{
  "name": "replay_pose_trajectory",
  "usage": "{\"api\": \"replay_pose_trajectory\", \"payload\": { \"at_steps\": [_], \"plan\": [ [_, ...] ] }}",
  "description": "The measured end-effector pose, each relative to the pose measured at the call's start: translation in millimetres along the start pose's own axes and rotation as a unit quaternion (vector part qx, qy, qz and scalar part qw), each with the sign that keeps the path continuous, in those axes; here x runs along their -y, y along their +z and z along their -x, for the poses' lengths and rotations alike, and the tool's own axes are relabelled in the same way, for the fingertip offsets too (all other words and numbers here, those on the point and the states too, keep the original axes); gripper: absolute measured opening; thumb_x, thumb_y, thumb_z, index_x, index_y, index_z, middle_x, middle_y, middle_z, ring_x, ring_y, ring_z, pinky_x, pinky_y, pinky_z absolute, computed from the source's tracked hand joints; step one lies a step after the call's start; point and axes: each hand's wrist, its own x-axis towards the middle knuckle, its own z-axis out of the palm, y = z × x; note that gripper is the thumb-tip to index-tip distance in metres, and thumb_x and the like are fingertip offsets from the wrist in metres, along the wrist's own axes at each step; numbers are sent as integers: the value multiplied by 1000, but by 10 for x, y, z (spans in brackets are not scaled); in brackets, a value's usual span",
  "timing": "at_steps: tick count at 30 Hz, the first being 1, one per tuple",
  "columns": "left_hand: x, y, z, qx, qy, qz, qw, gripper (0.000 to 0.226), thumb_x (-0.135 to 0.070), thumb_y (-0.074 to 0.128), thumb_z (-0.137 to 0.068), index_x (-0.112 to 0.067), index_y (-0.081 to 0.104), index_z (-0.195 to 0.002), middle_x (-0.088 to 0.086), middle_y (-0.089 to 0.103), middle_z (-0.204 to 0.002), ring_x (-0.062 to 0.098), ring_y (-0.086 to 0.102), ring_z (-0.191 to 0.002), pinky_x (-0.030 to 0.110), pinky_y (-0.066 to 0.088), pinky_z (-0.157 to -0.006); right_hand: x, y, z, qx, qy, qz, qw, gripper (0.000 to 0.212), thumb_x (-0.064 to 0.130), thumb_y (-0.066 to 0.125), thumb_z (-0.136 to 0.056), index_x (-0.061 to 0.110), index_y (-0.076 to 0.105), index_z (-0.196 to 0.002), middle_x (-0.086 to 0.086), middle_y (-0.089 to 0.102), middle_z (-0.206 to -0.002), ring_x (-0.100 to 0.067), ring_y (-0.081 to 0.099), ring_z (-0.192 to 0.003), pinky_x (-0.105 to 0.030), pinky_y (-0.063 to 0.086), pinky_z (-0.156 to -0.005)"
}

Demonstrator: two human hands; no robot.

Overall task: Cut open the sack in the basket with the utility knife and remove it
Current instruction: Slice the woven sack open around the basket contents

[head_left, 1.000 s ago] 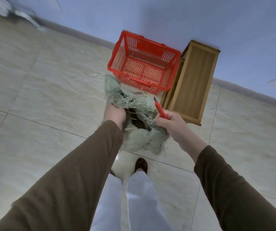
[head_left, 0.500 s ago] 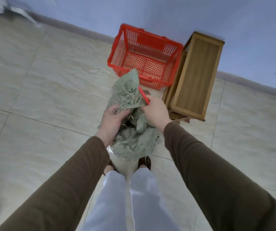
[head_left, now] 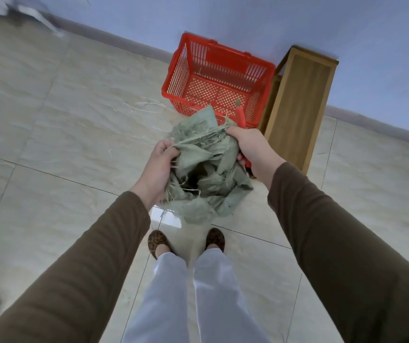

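Standing over the floor, I am holding the frayed sack [head_left: 205, 167] bunched between my left hand [head_left: 157, 164], clenching its edge, and right hand [head_left: 250, 147], gripping sack and knife [head_left: 240, 116], near the emptied basket [head_left: 219, 78] ahead.

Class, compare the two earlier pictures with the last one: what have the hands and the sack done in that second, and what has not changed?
Both hands, left hand and right hand, have bunched the green sack tighter between them, the left one regripping its edge. The red utility knife stays in the right hand, tip now pointing toward the basket. Basket and wooden stool have not moved.
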Motion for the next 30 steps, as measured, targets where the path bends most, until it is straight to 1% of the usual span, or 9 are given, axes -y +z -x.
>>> {"api": "replay_pose_trajectory", "payload": {
  "at_steps": [4, 7, 9, 14, 17, 20, 24, 27, 30],
  "plan": [
    [10, -10, 26, 121, 7, -232, 965, 48, -47, 82, -82, -28, 60, -121, -12, 72, -113, 7, 69, -98, 27, 52, -88, -4, -10, -60, 22, 28, 6, 999, 32, 43, 65, -93, 13, 63, -85, -2, 46, -58, -13, 35, -38, -26, 29, -42],
    [-3, 57, 50, 77, -1, -138, 987, 20, -34, 74, -96, -17, 76, -105, -9, 79, -84, 10, 69, -70, 26, 57, -70, -11, -48, -75, 6, 51, -48, 998, 30, 42, 65, -93, 13, 67, -102, -1, 54, -70, -10, 39, -41, -23, 29, -39],
    [0, 57, 24, 39, -42, -44, 997, 22, -29, 69, -99, -10, 78, -104, 8, 81, -92, 24, 75, -79, 40, 60, -87, -40, -113, -103, -13, 34, -90, 995, 44, 36, 69, -91, 14, 59, -128, -2, 61, -92, -8, 47, -52, -23, 36, -41],
    [-1, 106, 4, 25, -44, -38, 998, 31, -32, 62, -103, -5, 75, -111, 11, 81, -93, 23, 78, -81, 39, 61, -88, -115, -78, 217, -57, -345, 109, 930, 41, 24, 72, -94, 30, 59, -132, 9, 63, -129, 4, 59, -88, -19, 54, -81],
    [-34, 128, 29, 21, -22, -40, 999, 33, -29, 59, -105, 0, 73, -112, 14, 80, -89, 24, 76, -76, 35, 62, -75, -224, 127, 289, 53, -328, 330, 884, 50, 39, 76, -91, 34, 60, -138, 10, 62, -137, -5, 63, -104, -30, 54, -93],
    [-18, 56, 50, -1, 11, -71, 997, 34, -35, 64, -102, -4, 76, -111, 27, 77, -102, 35, 70, -88, 53, 56, -87, -289, 143, 160, 16, -237, 358, 903, 25, 33, 73, -94, 27, 67, -117, 6, 66, -94, -14, 64, -77, -35, 53, -73],
    [22, -45, 44, -71, 56, -144, 985, 30, -41, 74, -93, -11, 73, -93, 15, 70, -85, 38, 69, -75, 60, 57, -68, -248, 54, 23, 42, -160, 227, 960, 13, 22, 71, -95, 14, 69, -105, 6, 49, -63, -11, 44, -48, -27, 40, -54],
    [-16, -19, 105, -207, 190, -368, 886, 24, -26, 68, -87, -17, 61, -108, 6, 58, -115, 31, 57, -112, 50, 48, -97, -201, 22, 18, 80, -140, 192, 968, 20, 19, 70, -95, 2, 71, -106, 4, 41, -60, -11, 37, -49, -27, 34, -53],
    [-121, 179, 189, -116, 336, -486, 798, 40, -27, 67, -82, -26, 60, -122, -12, 51, -125, 18, 44, -126, 40, 27, -111, -183, 31, 16, 85, -144, 200, 965, 15, 16, 64, -97, 2, 70, -98, 4, 43, -61, -10, 38, -50, -27, 34, -55]
  ]
}}
